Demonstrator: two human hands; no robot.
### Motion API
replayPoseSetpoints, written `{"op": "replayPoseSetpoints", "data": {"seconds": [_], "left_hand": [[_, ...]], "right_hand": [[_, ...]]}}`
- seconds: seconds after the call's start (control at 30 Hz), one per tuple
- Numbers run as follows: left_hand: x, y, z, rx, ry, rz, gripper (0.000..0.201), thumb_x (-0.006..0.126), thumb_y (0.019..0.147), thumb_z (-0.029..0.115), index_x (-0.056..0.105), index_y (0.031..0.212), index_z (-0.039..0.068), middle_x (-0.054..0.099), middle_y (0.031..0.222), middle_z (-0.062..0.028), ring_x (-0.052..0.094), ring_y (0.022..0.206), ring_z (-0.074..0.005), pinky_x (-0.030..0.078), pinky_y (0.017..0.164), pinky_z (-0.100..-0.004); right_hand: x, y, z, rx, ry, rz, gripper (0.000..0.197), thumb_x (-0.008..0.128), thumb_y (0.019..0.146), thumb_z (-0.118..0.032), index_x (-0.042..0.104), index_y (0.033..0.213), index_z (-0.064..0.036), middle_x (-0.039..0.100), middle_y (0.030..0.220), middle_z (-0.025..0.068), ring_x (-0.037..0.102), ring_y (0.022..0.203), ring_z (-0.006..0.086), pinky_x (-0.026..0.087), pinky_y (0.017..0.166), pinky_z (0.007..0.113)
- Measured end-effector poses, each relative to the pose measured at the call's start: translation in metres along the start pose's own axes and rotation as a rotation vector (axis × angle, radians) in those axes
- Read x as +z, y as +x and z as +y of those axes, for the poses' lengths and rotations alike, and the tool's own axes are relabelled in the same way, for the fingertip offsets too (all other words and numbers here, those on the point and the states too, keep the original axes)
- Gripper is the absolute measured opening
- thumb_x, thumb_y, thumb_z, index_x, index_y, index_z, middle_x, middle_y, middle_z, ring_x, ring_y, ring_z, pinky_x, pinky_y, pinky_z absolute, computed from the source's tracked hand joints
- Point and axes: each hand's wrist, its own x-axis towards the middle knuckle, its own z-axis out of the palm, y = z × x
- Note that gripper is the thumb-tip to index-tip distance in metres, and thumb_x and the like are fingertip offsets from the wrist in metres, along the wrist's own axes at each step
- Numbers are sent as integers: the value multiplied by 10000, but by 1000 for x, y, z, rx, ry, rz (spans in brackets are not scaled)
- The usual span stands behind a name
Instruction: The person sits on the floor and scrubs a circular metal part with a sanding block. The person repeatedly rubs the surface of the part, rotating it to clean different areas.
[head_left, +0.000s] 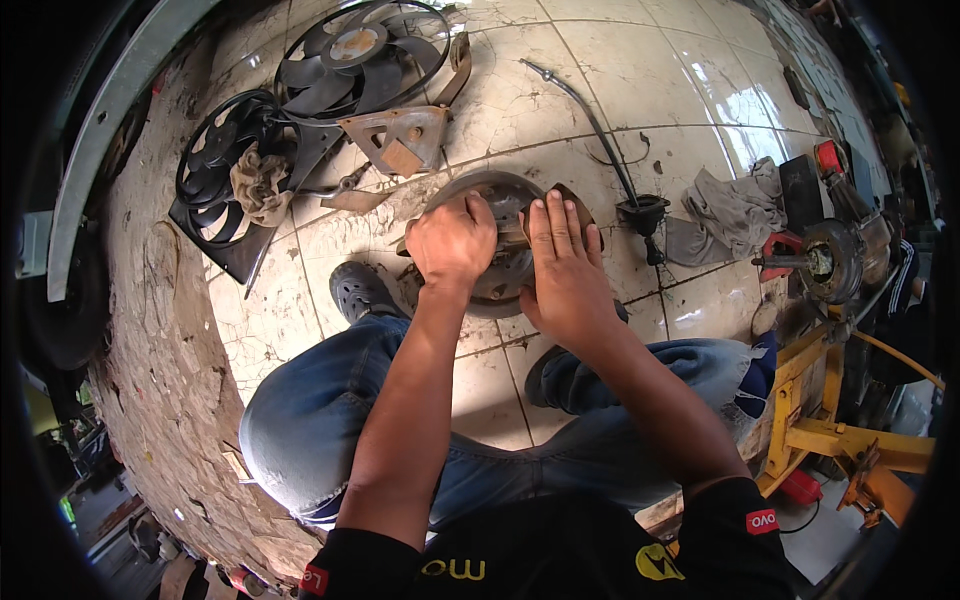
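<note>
A round, dull metal dish-shaped part point(497, 298), resembling a brake drum or backing plate, lies on the tiled floor between my feet. My left hand point(455, 240) is closed in a fist over its left side, and what the fingers grip is hidden beneath them. Flat and with fingers stretched, my right hand point(568, 262) presses against a curved brown piece point(584, 215) at the dish's right side, which looks like a brake shoe. Some metal fittings show inside the dish between both hands.
Black fan assemblies point(362, 60) and a rusty triangular bracket point(402, 138) lie at far left. A lever with a black boot point(641, 212) and a grey rag point(735, 205) lie to the right. Beyond stand a wheel hub assembly point(832, 260) and a yellow metal frame point(800, 435).
</note>
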Motion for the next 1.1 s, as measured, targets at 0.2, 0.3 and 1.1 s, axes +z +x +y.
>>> {"op": "replayPoseSetpoints", "data": {"seconds": [0.2,0.3,1.1], "left_hand": [[-1,-2,-1,39,-27,6,454,437,952,373,773,874,78,726,853,-222,709,845,-410,528,880,-466],[-3,0,-1,15,-22,-21,437,443,949,364,769,872,84,727,851,-209,707,827,-410,533,858,-473],[-1,-7,-4,70,-83,4,426,464,940,318,760,766,67,732,854,-174,708,836,-343,492,883,-449]], "right_hand": [[8,-5,2,-52,-27,65,853,625,816,-136,223,1546,51,208,1609,278,228,1498,419,184,1192,600],[-5,6,0,-27,39,19,850,608,830,-148,203,1553,44,192,1617,267,207,1505,419,170,1194,603],[-13,13,-10,2,-34,-114,904,669,813,-142,189,1555,51,165,1631,255,187,1512,414,180,1204,571]]}}
